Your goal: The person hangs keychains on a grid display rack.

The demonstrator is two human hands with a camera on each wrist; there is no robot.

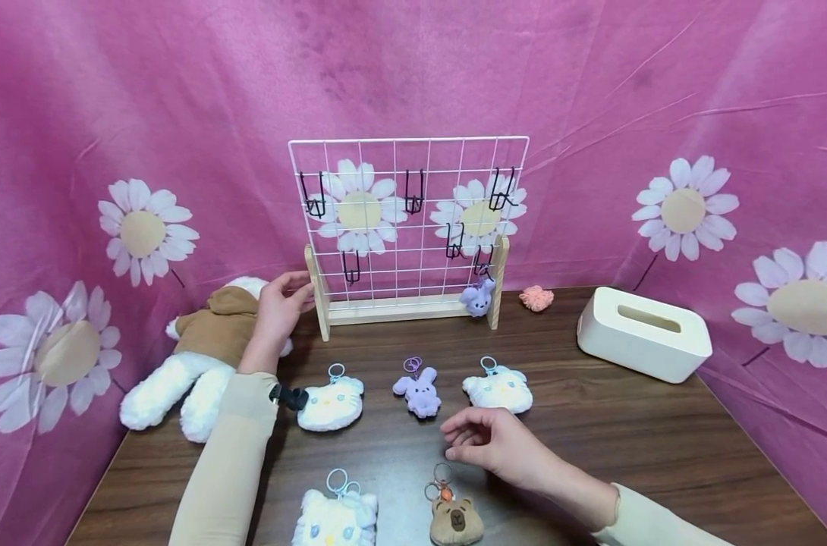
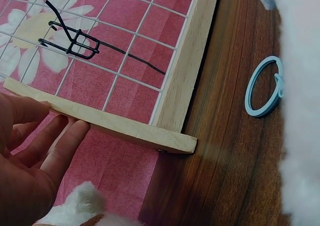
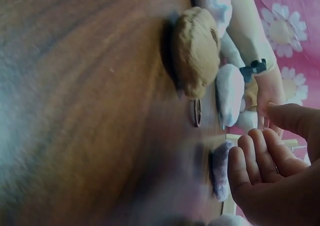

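Note:
My left hand rests its fingertips against the left wooden upright of a white wire grid rack. Several black hooks hang on the grid, and from the lowest right one dangles a purple bunny keychain. Nothing is in my right hand, which hovers over the table with loosely bent fingers. Close to it are a brown bear keychain, a white cat-face keychain and a second purple bunny keychain. Another white cat-face keychain lies beside my left wrist.
One more white cat plush keychain lies at the front edge of view. A large white plush toy in brown clothing sits at the left. Right of the rack are a coral fluffy item and a white tissue box. Pink flowered cloth surrounds the table.

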